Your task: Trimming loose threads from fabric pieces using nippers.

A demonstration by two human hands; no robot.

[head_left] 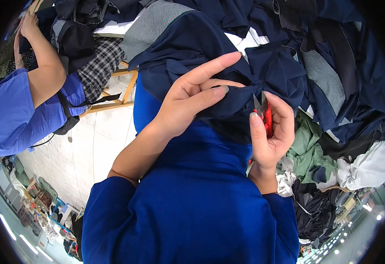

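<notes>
Navy fabric [197, 44] lies bunched across my lap and up onto the pile in front of me. My left hand [186, 94] grips it near a stitched edge, thumb against the cloth while the index finger points out straight. Small thread snips with red handles [268, 121] are in my right hand [275, 141], between thumb and fingers. Their metal blades point up and touch or nearly touch the stitched seam end of the cloth. Whether a thread lies between the blades is too small to tell.
Heaped navy garment pieces [351, 83] cover the surface ahead and to the right. Green cloth [307, 149] and white cloth [366, 165] hang at the right. On the left, a co-worker in a blue shirt [7, 114] is close by, near a wooden frame [128, 94].
</notes>
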